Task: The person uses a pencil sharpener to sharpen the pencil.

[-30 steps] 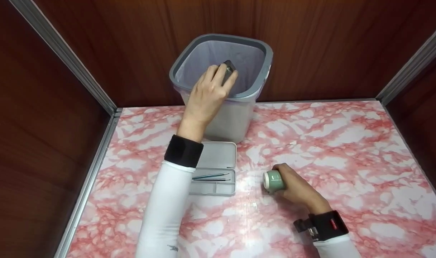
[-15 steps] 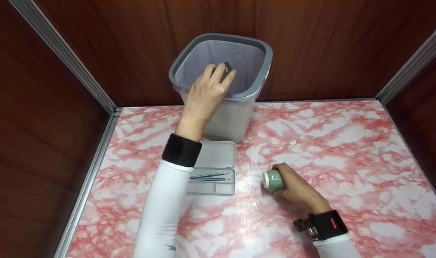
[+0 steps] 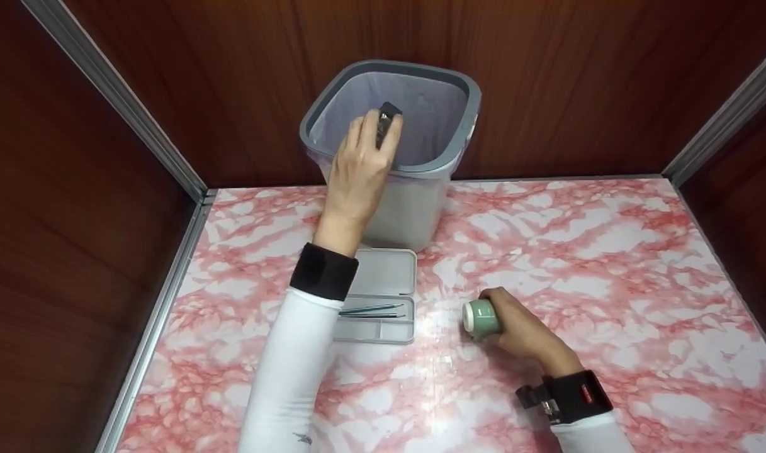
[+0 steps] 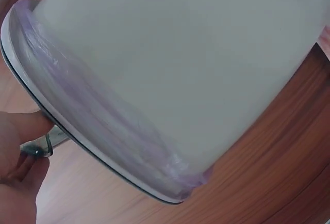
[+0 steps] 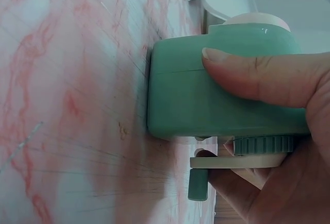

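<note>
My left hand (image 3: 357, 176) grips a small dark, partly see-through tray (image 3: 389, 113) over the mouth of a trash bin (image 3: 408, 211). In the left wrist view, thumb and fingers pinch this tray (image 4: 36, 148) just beyond the bin's rim. At the right, my right hand (image 3: 526, 330) holds a green crank pencil sharpener (image 3: 485, 316) on the table. Seen from the right wrist, the thumb lies along the sharpener's green body (image 5: 180, 95), and its cream crank (image 5: 242, 162) has fingers behind it.
An opened grey pencil case (image 3: 388, 270) with a few thin pencils (image 3: 370, 313) lies in front of the bin, partly hidden by the left forearm. The bin has a grey rim (image 3: 414, 65) and a purple liner. Wood panels (image 3: 578, 94) enclose the marbled table (image 3: 609, 251).
My left hand shifts slightly to the left over the bin and turns, so the dark tray sits at a different angle in it. The right hand and the sharpener stay put.
</note>
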`<state>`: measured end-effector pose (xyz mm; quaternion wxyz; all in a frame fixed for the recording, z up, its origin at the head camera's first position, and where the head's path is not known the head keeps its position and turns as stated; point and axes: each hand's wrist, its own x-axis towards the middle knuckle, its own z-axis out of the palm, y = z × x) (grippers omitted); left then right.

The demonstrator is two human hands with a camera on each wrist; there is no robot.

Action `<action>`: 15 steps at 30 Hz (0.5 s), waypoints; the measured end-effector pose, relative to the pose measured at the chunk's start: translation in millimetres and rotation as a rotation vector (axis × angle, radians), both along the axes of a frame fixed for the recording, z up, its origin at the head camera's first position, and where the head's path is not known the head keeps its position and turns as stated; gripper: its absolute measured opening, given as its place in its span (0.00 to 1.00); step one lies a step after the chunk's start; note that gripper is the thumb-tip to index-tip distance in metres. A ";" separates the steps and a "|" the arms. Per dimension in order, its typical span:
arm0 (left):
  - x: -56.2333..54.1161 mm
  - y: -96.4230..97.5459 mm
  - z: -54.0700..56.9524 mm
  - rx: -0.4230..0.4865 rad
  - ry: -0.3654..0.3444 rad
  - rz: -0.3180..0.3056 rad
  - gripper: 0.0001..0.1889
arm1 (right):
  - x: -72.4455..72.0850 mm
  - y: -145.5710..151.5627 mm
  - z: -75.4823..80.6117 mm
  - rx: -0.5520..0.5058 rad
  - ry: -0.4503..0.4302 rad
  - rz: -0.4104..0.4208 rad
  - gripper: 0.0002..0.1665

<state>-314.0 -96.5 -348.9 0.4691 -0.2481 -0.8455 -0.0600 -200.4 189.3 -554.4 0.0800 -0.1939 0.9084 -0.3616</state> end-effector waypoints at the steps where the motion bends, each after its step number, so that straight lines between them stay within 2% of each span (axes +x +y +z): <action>1: 0.9 0.1 -1.3 0.054 0.004 -0.018 0.18 | 0.2 0.0 0.1 -0.001 -0.001 -0.001 0.43; 4: 6.5 1.5 -5.3 0.246 0.006 -0.097 0.20 | 0.7 -0.2 0.0 -0.003 -0.007 -0.008 0.43; 7: 14.5 4.6 -10.1 0.427 0.017 -0.181 0.26 | 0.9 -0.4 -0.2 -0.005 -0.007 -0.012 0.43; 11: 28.0 10.6 -21.0 0.562 0.067 -0.265 0.29 | 0.9 -0.3 -0.3 -0.005 -0.003 -0.014 0.43; 15: 46.6 17.9 -45.1 0.648 0.048 -0.304 0.31 | 0.4 0.1 -0.2 -0.001 0.009 -0.011 0.42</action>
